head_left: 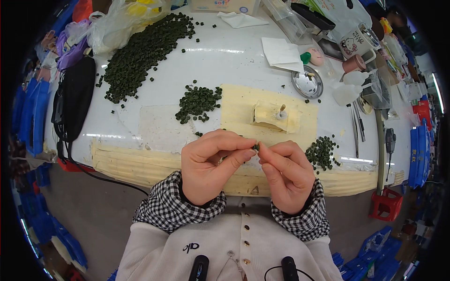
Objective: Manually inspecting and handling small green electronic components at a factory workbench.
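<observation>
Above the table's front edge, my two hands meet at the fingertips. My left hand (211, 164) is closed, its thumb and index finger pinching a small dark green round part (256, 147). The index fingertip of my right hand (288, 175) touches or nearly touches that part from the other side. The right hand's fingers are curled, with the thumb lower down; whatever they hold is hidden. Beyond my left hand is a small heap of dark green parts (199, 103). A second heap of small dark green pieces (321, 152) lies to the right of my right hand.
A large green pile (140, 51) spreads at the far left, near a black pouch (78, 98). Ahead stands a tape-covered block (274, 117) with a small upright post. A round metal dish (307, 82), white mug (356, 43) and tweezers (355, 131) are at right.
</observation>
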A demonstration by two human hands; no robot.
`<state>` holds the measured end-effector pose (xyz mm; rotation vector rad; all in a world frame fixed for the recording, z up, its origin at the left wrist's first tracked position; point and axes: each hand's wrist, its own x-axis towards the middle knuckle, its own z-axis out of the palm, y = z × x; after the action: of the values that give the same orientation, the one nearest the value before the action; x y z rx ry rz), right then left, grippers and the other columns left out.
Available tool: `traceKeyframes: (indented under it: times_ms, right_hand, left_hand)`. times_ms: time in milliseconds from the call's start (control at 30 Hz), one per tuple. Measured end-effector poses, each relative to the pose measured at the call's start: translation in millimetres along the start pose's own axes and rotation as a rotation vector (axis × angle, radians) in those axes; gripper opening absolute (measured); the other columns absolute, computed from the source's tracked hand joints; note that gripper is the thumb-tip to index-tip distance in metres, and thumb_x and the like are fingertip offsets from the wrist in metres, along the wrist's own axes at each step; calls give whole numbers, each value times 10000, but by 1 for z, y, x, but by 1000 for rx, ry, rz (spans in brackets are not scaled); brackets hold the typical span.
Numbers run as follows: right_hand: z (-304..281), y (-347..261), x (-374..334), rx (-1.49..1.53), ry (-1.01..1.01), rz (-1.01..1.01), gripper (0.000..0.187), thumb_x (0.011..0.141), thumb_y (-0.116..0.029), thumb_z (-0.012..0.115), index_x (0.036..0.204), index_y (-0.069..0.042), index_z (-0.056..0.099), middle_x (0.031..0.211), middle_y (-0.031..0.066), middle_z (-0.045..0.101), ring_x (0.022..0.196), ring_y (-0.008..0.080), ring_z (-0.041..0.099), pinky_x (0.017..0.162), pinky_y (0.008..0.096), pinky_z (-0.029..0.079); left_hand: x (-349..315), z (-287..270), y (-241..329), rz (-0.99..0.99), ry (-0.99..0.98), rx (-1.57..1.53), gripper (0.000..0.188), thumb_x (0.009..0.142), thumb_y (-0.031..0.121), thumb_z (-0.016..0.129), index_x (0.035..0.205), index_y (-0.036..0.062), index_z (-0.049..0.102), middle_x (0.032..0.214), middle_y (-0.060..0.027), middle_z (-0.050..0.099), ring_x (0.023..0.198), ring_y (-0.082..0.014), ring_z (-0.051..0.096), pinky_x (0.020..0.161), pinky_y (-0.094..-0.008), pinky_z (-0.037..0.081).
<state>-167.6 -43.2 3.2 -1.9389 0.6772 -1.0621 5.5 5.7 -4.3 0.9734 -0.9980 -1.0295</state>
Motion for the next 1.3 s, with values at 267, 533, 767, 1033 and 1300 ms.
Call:
traceKeyframes:
  times_ms: [267, 533, 767, 1033, 1300]
  right_hand:
    - [1, -1, 0, -60, 12, -34, 348, 807, 60, 695, 1150, 1, 685, 916, 92, 614, 738, 175, 574, 634, 248, 462]
    - [-3, -6, 5, -257, -11, -135, 387, 762, 72, 715, 1142, 6, 683, 884, 88, 629, 712, 204, 583, 607, 278, 477]
    - [-3, -7, 5, -252, -13, -120, 395, 764, 74, 713, 1151, 6, 680, 886, 90, 625, 712, 201, 585, 602, 274, 479]
    - [-4, -9, 6, -247, -16, -92, 379, 780, 63, 709, 1153, -2, 680, 889, 99, 623, 719, 200, 597, 631, 271, 492]
    - [-32, -11, 47, -497, 189, -34, 207, 790, 11, 725, 992, -13, 691, 867, 113, 621, 760, 229, 612, 667, 306, 496]
  left_hand:
    - [0, -1, 0, -18, -1, 12, 175, 831, -92, 679, 999, -46, 696, 966, -118, 676, 868, -134, 629, 737, -233, 496]
    - [1, -2, -2, -58, -14, 22, 163, 835, -80, 683, 993, -43, 697, 962, -113, 675, 869, -130, 633, 740, -233, 506]
    - [1, -1, -1, -78, -19, -43, 161, 844, -86, 673, 1002, -57, 684, 992, -118, 664, 898, -142, 643, 779, -245, 537]
    - [1, -1, 0, -94, -8, -87, 165, 847, -85, 672, 1009, -60, 680, 991, -119, 658, 893, -139, 644, 780, -243, 537]
    - [0, -1, 0, -67, 20, -51, 164, 849, -74, 678, 1011, -49, 685, 959, -106, 662, 846, -122, 640, 726, -229, 520]
